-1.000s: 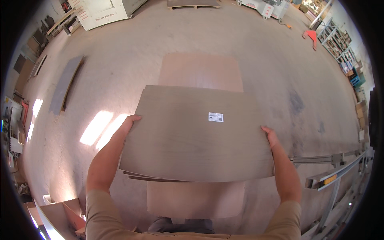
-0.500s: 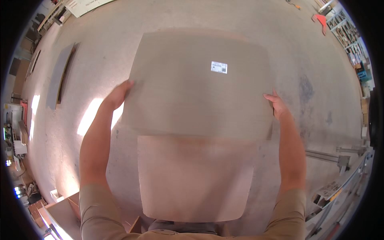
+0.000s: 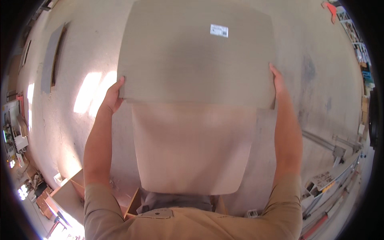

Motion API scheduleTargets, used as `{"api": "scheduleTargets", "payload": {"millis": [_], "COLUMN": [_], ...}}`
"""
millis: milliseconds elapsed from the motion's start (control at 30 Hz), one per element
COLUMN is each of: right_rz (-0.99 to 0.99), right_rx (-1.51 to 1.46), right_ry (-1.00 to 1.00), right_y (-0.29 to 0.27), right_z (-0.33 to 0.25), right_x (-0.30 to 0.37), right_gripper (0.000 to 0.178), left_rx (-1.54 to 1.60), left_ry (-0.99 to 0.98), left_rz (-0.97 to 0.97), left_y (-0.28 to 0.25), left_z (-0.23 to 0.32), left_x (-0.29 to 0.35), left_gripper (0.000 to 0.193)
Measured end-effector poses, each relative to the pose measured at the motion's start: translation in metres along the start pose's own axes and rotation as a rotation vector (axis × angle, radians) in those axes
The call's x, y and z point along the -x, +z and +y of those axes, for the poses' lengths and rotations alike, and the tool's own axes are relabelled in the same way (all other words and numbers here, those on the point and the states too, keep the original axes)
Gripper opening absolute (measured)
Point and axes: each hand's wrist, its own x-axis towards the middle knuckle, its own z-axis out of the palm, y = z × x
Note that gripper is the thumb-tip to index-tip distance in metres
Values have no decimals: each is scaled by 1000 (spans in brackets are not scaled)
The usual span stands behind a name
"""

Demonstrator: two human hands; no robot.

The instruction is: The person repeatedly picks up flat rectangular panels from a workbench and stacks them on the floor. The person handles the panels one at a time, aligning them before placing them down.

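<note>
A large flat grey-brown board (image 3: pixel 196 72) with a white printed label (image 3: pixel 219 31) is held out in front of me. My left hand (image 3: pixel 115 95) grips its left edge near the close corner, thumb on top. At the opposite edge, my right hand (image 3: pixel 278 80) is closed on the board, its thumb along the side. The fingers beneath are mostly hidden. Between my arms, a paler brown panel (image 3: pixel 192 156) with rounded near corners extends from under the board toward my body. Whether the two touch is unclear.
A long grey panel (image 3: pixel 51 60) lies on the concrete floor at left. Wooden box-like pieces (image 3: pixel 70 196) are at lower left. Metal rails (image 3: pixel 320 140) and a rack-like frame stand at right. A shelf with goods (image 3: pixel 354 36) and a red object (image 3: pixel 331 12) are far right.
The board has moved farther from my body, both hands still on its sides. My left hand now sits nearer its close corner. The whole view has also shifted somewhat.
</note>
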Motion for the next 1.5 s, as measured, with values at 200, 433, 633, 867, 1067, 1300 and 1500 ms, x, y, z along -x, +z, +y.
{"api": "scheduleTargets", "payload": {"millis": [200,433,633,867,1067,1300,1500], "right_rz": [-21,176,436,465,269,1039,1586], "right_rx": [35,241,742,634,452,609,602], "right_ry": [26,-37,-236,-478,-389,148,328], "right_y": [8,36,61,90,191,219,184], "right_z": [-11,-11,-9,218,361,452,482], "right_x": [15,39,90,427,740,1094,1204], "right_gripper": [69,78,81,78,72,62,57], "left_rx": [-2,-86,-410,-1048,-1714,-1947,-1731], "left_ry": [14,41,316,831,839,892,1229], "left_rz": [39,95,237,588,15,-600,-754], "left_y": [-5,-37,-37,-65,-113,-220,-181], "left_z": [-8,-20,-22,-182,-305,-356,-337], "left_x": [10,14,51,141,338,395,395], "left_gripper": [69,66,67,53,63,58,52]}}
